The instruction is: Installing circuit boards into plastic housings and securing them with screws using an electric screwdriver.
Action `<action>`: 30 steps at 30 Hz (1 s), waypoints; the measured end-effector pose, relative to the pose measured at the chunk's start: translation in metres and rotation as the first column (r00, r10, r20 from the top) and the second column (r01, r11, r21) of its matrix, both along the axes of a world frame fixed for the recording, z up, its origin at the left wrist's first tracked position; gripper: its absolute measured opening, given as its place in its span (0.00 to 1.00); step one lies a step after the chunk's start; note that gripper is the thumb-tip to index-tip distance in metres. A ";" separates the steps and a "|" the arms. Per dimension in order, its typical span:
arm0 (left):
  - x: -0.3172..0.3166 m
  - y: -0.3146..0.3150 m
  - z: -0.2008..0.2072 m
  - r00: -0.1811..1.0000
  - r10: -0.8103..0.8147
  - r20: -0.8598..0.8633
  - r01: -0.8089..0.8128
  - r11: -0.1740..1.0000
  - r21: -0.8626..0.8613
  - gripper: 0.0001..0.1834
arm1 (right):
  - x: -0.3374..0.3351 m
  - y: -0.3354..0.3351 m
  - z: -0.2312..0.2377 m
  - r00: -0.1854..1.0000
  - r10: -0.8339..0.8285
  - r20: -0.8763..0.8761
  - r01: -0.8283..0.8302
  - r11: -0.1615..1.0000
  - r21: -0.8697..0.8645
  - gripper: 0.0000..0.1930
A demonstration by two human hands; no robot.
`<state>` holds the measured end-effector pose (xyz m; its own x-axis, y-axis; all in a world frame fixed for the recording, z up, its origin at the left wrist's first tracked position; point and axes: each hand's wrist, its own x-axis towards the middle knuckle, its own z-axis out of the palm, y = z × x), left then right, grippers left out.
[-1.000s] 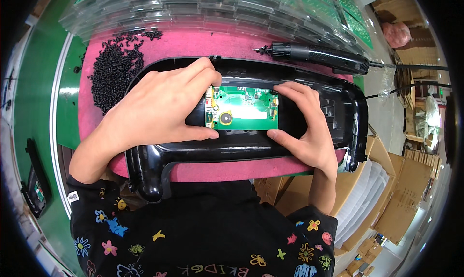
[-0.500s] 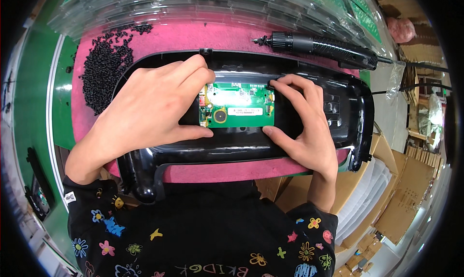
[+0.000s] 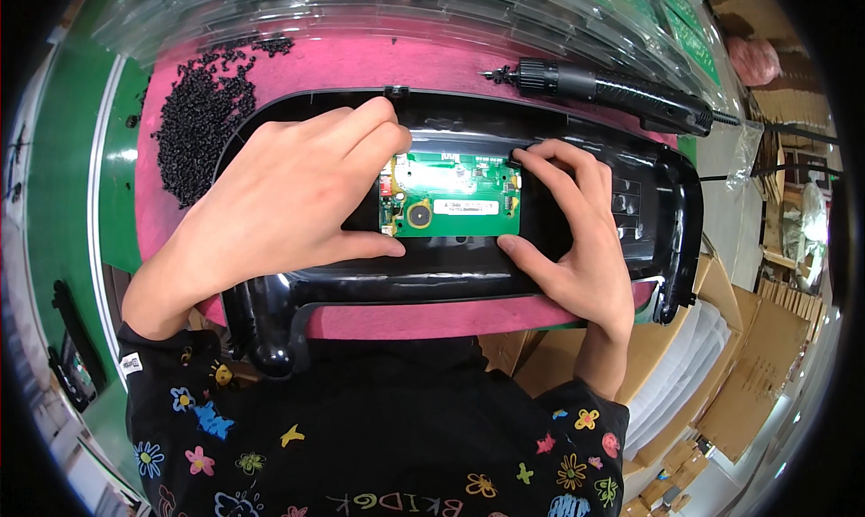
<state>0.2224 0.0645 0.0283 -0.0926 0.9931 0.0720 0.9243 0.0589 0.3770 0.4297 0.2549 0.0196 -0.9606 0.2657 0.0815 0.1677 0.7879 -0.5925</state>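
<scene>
A green circuit board [image 3: 478,179] with a round buzzer-like part and a white label lies level over the middle of a long black plastic housing [image 3: 432,287]. My left hand [image 3: 311,179] grips the board's left end, thumb on the near corner and curled fingers at the far one. At the right end, my right hand [image 3: 581,233] pinches it between a thumb at the near corner and a forefinger at the far corner. Whether the board rests on the housing or is held just above it, I cannot tell.
A pink mat [image 3: 360,66] lies under the housing. Many small black screws [image 3: 203,125] are heaped at its far left. A black electric screwdriver [image 3: 622,93] lies behind the housing, its cable running right. Clear plastic trays [image 3: 360,17] stand at the back; a cardboard box [image 3: 698,337] is at right.
The whole scene has shifted slightly to the right in view. Both hands keep the same hold on the circuit board, with no clear movement against the housing.
</scene>
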 end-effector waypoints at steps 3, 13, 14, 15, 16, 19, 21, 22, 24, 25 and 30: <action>-0.001 -0.001 -0.001 1.000 0.005 -0.002 -0.005 1.000 -0.008 0.38 | -0.001 0.000 0.000 1.000 0.011 -0.001 -0.011 1.000 0.014 0.34; -0.003 -0.005 -0.006 1.000 -0.005 -0.016 0.006 1.000 0.028 0.38 | -0.003 -0.003 0.001 1.000 0.009 0.028 -0.010 1.000 0.029 0.36; -0.004 -0.005 -0.006 1.000 -0.015 -0.012 0.016 0.999 0.036 0.38 | -0.003 -0.003 0.002 0.999 0.001 0.033 -0.002 0.999 0.039 0.36; -0.005 -0.006 -0.007 1.000 -0.025 -0.008 0.025 0.999 0.045 0.38 | -0.003 -0.004 0.003 0.999 -0.007 0.037 0.006 0.999 0.050 0.36; -0.005 -0.008 -0.009 1.000 -0.016 -0.007 0.016 0.999 0.047 0.38 | -0.004 -0.005 0.003 0.999 -0.008 0.033 0.006 0.999 0.046 0.36; -0.007 -0.011 -0.011 1.000 -0.020 -0.021 0.022 0.995 0.097 0.37 | -0.006 -0.007 0.003 0.999 -0.007 0.037 0.005 0.999 0.047 0.36; -0.007 -0.008 -0.009 0.998 -0.049 -0.027 0.051 0.995 0.081 0.37 | -0.004 -0.004 0.001 0.999 0.002 0.037 -0.004 0.999 0.043 0.37; -0.008 -0.010 -0.009 0.999 -0.038 -0.029 0.040 0.995 0.086 0.37 | -0.005 -0.004 0.001 0.999 0.006 0.040 -0.008 0.999 0.047 0.38; -0.008 -0.013 -0.008 0.999 -0.045 -0.028 0.047 0.995 0.087 0.36 | -0.004 -0.006 0.002 1.000 0.002 0.028 -0.003 0.999 0.047 0.40; -0.008 -0.014 -0.007 0.999 -0.032 -0.034 0.035 0.995 0.089 0.36 | -0.004 -0.007 0.002 1.000 -0.014 0.017 0.013 0.999 0.040 0.42; -0.022 -0.015 0.000 0.996 -0.027 0.090 0.006 0.974 0.229 0.28 | 0.010 0.017 0.003 0.898 -0.346 -0.273 0.298 0.933 -0.204 0.34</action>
<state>0.2004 0.0494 0.0287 -0.0931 0.9530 0.2884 0.8852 -0.0534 0.4621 0.4396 0.2722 0.0229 -0.7567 0.5885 0.2847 0.1923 0.6165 -0.7635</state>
